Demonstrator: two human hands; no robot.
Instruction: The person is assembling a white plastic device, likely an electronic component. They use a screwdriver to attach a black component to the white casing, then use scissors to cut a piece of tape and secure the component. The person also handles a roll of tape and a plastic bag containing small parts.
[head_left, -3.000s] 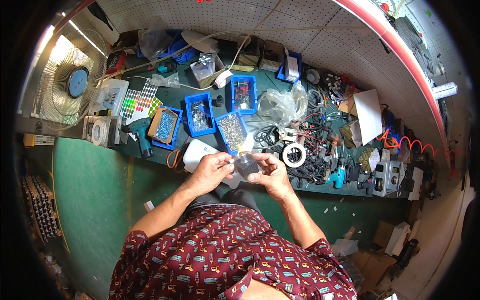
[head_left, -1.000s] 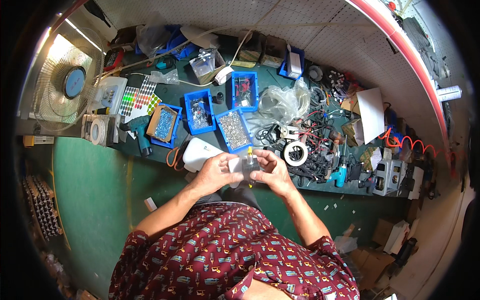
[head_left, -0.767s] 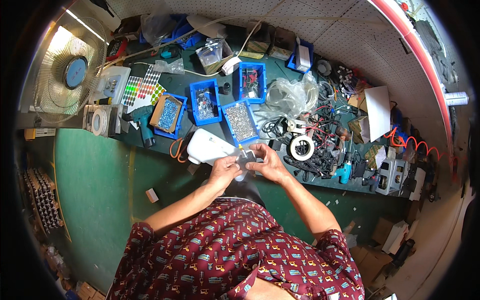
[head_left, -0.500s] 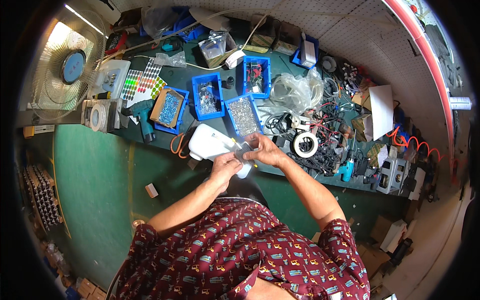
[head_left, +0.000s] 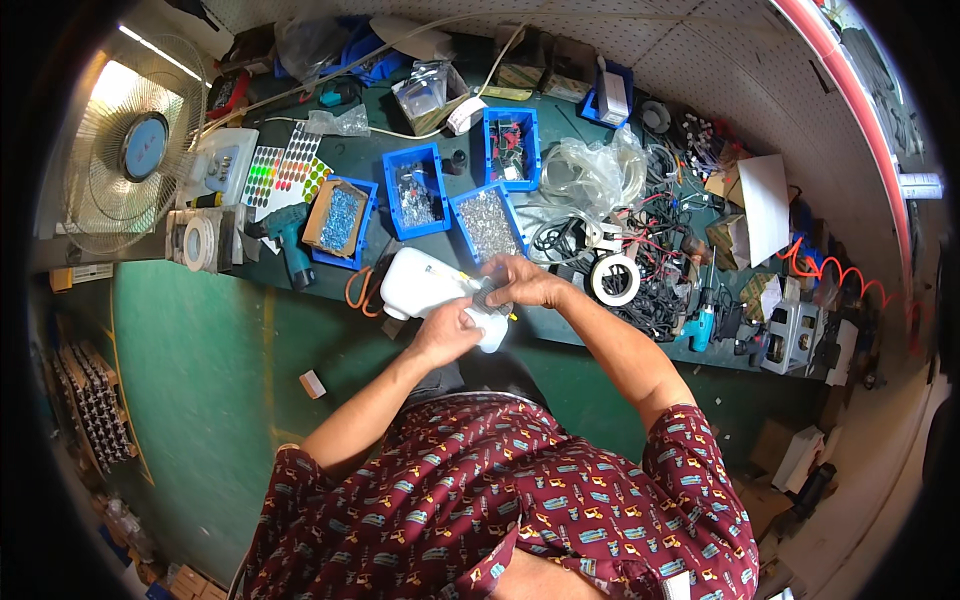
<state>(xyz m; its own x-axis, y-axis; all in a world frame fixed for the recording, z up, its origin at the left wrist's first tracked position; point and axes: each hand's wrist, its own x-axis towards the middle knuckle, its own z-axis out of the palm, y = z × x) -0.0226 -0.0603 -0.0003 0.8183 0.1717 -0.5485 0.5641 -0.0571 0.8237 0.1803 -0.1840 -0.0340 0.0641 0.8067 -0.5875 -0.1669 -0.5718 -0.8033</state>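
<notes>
A white plastic tank (head_left: 418, 285) lies at the front edge of the bench, with small yellow bits at its right end. My left hand (head_left: 447, 332) is closed, its fingers bent against the near side of the tank. Above the tank's right end, my right hand (head_left: 527, 284) pinches a small dark grey ribbed piece (head_left: 486, 297). The fingers partly cover this piece, so its full shape is hidden. Orange-handled scissors (head_left: 361, 291) rest just left of the tank.
Beyond my hands stand blue bins of small metal parts (head_left: 487, 228), clips (head_left: 416, 193) and red-and-black pieces (head_left: 510, 150). A teal drill (head_left: 290, 245) lies at left. Tangled cables (head_left: 645, 295) and a white tape roll (head_left: 615, 280) spread at right. A fan (head_left: 145, 147) stands far left.
My left hand has drawn back slightly down and left, away from the ribbed piece. My right hand still holds that piece in nearly the same place.
</notes>
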